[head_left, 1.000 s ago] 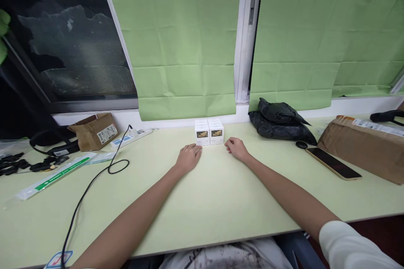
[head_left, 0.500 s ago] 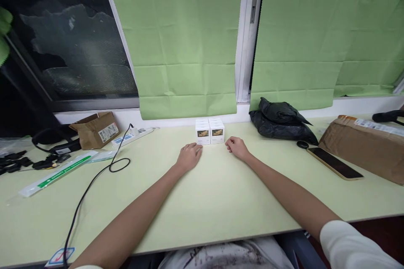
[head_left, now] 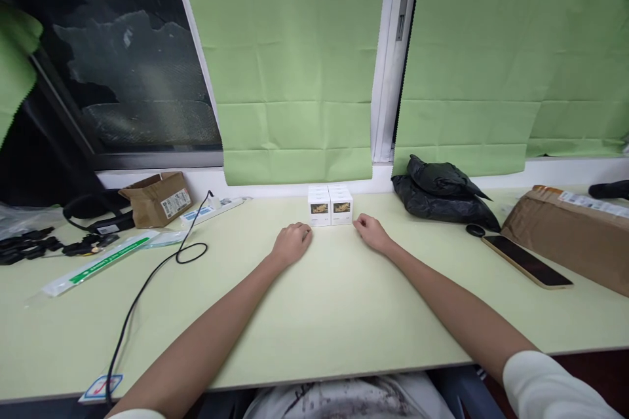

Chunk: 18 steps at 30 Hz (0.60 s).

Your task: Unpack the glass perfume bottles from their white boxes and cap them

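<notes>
Several small white boxes (head_left: 331, 205) stand in two rows side by side, near the back of the table. The front ones carry a dark and gold picture. Just left of their front corner rests my left hand (head_left: 291, 243), its fingers curled in against the tabletop. My right hand (head_left: 371, 232) lies at the right front corner, loosely closed with the knuckles up. Nothing shows in either hand. Whether the right fingertips touch the box beside them I cannot tell.
A black plastic bag (head_left: 442, 193), a phone (head_left: 528, 262) and a brown parcel (head_left: 570, 232) lie to the right. An opened carton (head_left: 156, 200), a power strip (head_left: 213, 209), a black cable (head_left: 142, 285) and a green-striped packet (head_left: 105, 262) are at the left. Green curtains (head_left: 297, 78) hang behind.
My left fingers have curled in and moved slightly away from the boxes. The right hand stays by the right corner. The whole view has shifted a little.
</notes>
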Motion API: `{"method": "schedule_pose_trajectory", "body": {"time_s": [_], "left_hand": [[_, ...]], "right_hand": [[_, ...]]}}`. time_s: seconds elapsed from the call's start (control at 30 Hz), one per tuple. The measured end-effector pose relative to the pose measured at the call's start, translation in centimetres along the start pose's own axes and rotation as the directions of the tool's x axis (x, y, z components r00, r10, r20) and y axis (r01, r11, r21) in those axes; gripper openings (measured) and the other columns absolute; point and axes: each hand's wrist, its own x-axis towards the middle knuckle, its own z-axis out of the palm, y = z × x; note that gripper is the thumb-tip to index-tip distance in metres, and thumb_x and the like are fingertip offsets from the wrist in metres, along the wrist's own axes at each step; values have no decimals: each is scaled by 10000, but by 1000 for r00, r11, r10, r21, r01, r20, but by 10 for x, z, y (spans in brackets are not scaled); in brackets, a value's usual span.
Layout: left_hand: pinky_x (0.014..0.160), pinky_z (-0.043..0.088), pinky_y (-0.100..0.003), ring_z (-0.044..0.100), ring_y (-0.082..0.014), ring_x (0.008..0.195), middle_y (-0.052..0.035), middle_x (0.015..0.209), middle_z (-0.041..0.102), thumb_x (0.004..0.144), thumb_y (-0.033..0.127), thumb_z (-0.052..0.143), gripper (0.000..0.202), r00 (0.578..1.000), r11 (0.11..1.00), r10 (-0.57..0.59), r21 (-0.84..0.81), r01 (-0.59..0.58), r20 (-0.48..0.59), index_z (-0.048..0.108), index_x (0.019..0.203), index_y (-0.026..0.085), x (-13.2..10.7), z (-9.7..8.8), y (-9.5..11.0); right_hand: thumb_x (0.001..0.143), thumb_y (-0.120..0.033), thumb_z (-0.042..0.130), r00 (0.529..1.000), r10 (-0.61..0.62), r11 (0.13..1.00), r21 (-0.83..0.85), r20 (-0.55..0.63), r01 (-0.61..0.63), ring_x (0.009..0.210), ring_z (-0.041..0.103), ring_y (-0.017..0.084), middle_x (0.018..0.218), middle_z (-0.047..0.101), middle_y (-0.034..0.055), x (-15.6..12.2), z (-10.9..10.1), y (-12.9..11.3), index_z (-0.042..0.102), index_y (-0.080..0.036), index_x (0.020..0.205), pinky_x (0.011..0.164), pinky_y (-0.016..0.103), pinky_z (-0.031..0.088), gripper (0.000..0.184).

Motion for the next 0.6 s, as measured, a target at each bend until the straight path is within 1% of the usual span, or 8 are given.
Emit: {"method": "schedule_pose_trajectory", "body": {"time_s": [0.1,0.2,0.27,0.33,0.43,0.5,0.57,0.6], "left_hand": [[870,486,-395,664,-253,963,-85,1064,734,1038,308,428,267,999,1000,-5,4,5,-35,677,1027,213,0,-3,1],[826,469,-396,640,-254,889,-76,952,701,1020,283,454,184,999,1000,3,12,-2,-55,616,967,212,0,-2,4],[807,459,-391,626,-251,858,-69,905,675,1009,248,453,166,998,1000,23,16,-23,-53,588,917,217,-1,-2,5],[802,453,-383,623,-244,853,-66,903,662,996,199,436,190,997,998,56,16,-55,-46,576,870,222,-1,-3,7],[787,457,-360,638,-232,890,-68,970,677,946,130,438,217,995,995,97,3,-97,-36,596,833,227,-4,-5,10],[777,467,-343,657,-228,942,-61,1023,708,910,103,443,239,994,994,105,-34,-106,-41,640,868,234,-6,-6,11],[764,474,-333,674,-223,943,-42,1008,740,892,99,445,272,994,992,98,-72,-101,-44,675,896,244,-7,-6,13],[754,474,-331,680,-220,910,-32,972,753,888,101,445,279,995,992,91,-84,-95,-43,682,878,246,-8,-6,13]], "right_hand": [[957,-360,543,997,-74,994,-73,33,77,649,487,151,650,549,-35,-7,1,-6,479,-224,698,626,259,320,299],[971,-354,571,984,-135,967,-200,115,156,631,471,158,634,540,-30,-15,2,-12,498,-226,719,623,273,263,292],[1001,-356,556,968,-167,912,-342,189,225,638,493,164,670,578,-13,-20,2,-16,537,-228,774,618,279,241,261],[1033,-358,522,954,-177,849,-452,240,272,658,527,169,722,623,7,-22,1,-20,568,-230,834,615,282,233,241],[1056,-365,496,952,-169,823,-495,255,279,682,559,171,759,654,17,-24,0,-23,588,-230,875,615,278,235,243],[1061,-372,488,951,-163,819,-502,263,279,686,562,170,766,659,16,-24,-1,-24,590,-231,881,617,274,235,250],[1062,-375,483,949,-163,816,-505,268,283,685,557,168,767,655,15,-24,-1,-24,587,-231,880,617,273,233,254],[1061,-373,483,949,-166,814,-505,268,286,680,550,167,762,649,13,-23,0,-24,584,-230,875,617,274,231,255]]}}
